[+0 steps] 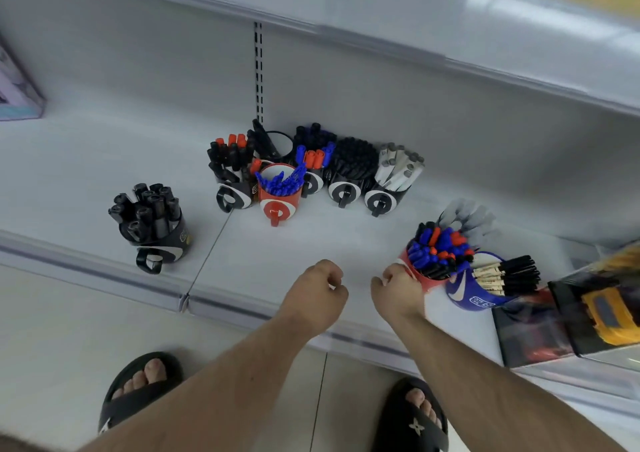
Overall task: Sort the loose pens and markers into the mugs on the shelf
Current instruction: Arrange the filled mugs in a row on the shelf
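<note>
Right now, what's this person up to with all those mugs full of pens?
A person stands at a white shelf sorting pens into mugs. Their right hand grips the side of a red mug stuffed with mixed blue, red and black markers. The left hand hovers beside it, fingers curled, holding nothing. A blue mug leans next to the red one. More filled mugs cluster at the back, and a black mug stands alone to the left.

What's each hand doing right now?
Left hand: fingers curled, holding nothing, above the shelf.
Right hand: grips the red mug of mixed markers.
</note>
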A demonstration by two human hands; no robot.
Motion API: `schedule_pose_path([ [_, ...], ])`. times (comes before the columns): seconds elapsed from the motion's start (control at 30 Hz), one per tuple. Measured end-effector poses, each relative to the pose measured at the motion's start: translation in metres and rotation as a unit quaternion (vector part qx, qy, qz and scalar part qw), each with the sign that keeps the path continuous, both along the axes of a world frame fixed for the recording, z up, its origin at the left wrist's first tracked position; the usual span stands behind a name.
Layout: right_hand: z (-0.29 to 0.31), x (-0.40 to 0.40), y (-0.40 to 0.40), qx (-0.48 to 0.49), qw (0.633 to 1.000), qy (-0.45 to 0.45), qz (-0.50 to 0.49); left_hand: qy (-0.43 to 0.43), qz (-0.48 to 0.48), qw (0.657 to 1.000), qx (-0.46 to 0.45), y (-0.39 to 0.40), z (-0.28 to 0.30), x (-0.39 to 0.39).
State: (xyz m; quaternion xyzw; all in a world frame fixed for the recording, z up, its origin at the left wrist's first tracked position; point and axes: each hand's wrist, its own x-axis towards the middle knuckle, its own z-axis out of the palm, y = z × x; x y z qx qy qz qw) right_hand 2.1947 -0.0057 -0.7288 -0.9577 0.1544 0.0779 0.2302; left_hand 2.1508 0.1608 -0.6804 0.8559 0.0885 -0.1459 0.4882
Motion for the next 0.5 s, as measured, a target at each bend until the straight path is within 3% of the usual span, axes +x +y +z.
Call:
schedule_pose_path([
  [0.07,-0.002,-0.012,-0.009,0.004,0.999,-0.033,0.010,0.011,-0.022,1.000,0.008,-0.006,-0.006,-0.003],
  [0.3,-0.013,-0.027,0.011,-0.007,0.977,-0.070,0.200,0.031,-0.017,0.999,0.009,-0.008,-0.012,-0.002],
  [0.5,-0.010,-0.026,0.026,0.011,0.955,-0.054,0.292,0.041,0.003,0.999,-0.009,-0.010,-0.018,0.003],
])
